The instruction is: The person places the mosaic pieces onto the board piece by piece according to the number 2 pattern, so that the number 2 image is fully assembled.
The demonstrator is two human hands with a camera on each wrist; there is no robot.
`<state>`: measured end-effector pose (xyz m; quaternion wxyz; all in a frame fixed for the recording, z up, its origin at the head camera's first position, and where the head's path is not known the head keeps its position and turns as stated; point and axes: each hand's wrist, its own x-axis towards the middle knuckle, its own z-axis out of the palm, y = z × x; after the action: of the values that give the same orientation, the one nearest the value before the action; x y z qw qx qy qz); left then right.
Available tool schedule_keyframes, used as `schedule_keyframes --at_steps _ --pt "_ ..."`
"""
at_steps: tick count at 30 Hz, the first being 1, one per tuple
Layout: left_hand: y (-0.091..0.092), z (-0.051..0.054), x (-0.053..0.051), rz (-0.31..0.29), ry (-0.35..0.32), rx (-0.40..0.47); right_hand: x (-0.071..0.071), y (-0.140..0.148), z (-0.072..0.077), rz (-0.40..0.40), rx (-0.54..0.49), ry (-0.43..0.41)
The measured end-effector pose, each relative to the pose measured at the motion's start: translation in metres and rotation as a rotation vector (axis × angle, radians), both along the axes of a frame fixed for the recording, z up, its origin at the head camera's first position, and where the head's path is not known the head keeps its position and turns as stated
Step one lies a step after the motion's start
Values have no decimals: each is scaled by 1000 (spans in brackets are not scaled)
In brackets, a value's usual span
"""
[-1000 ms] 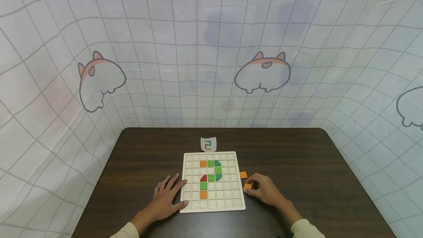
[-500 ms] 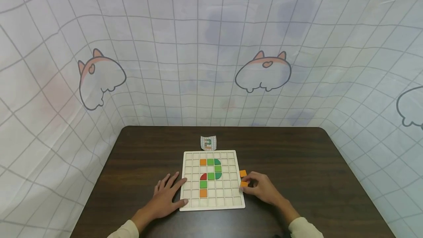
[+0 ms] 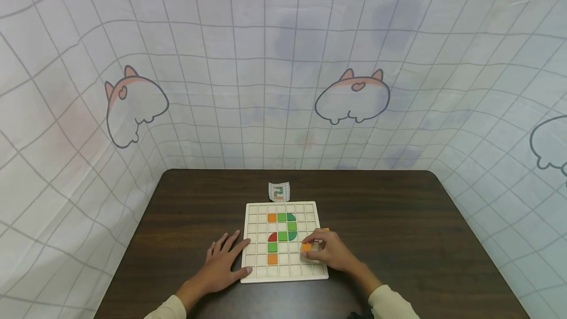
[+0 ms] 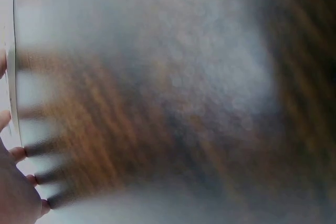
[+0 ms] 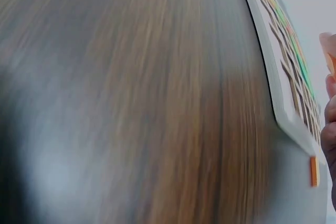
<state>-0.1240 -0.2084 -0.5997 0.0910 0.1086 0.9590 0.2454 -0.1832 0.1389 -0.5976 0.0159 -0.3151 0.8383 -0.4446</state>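
My right hand (image 3: 333, 251) pinches an orange square tile (image 3: 306, 247) between thumb and fingers, over the right part of a white grid board (image 3: 261, 273). In the right wrist view, that hand's fingers (image 5: 329, 109) show at the right edge. My left hand (image 3: 219, 266) lies with fingers spread at the board's left edge, thumb and index fingertip touching its rim. On the board sit several coloured tiles: orange squares (image 3: 272, 259), green squares (image 3: 272, 247), dark green quarter-rounds (image 3: 292, 235) and a red quarter-round (image 3: 272, 237). Another orange tile (image 5: 314, 171) lies beside the board's right edge, mostly covered by my hand in the head view.
A small paper card (image 3: 279, 192) with a printed grid pattern lies just behind the board. All this is on a dark wooden table (image 3: 376, 201). Behind and at the sides hangs a white gridded curtain (image 3: 283, 87).
My right hand has lifted the orange tile from beside the board and carried it left over the grid. The left hand keeps its place.
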Motion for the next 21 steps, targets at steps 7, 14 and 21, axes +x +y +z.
schedule_keyframes --at_steps 7,14,21 --pt "0 1 1 -2 1 8 -1 -24 0 48 15 -35" --pt "0 4 2 -3 -2 19 5 -45 -1 47 102 -32" --pt "0 3 2 -6 4 14 10 -58 1 32 222 57"
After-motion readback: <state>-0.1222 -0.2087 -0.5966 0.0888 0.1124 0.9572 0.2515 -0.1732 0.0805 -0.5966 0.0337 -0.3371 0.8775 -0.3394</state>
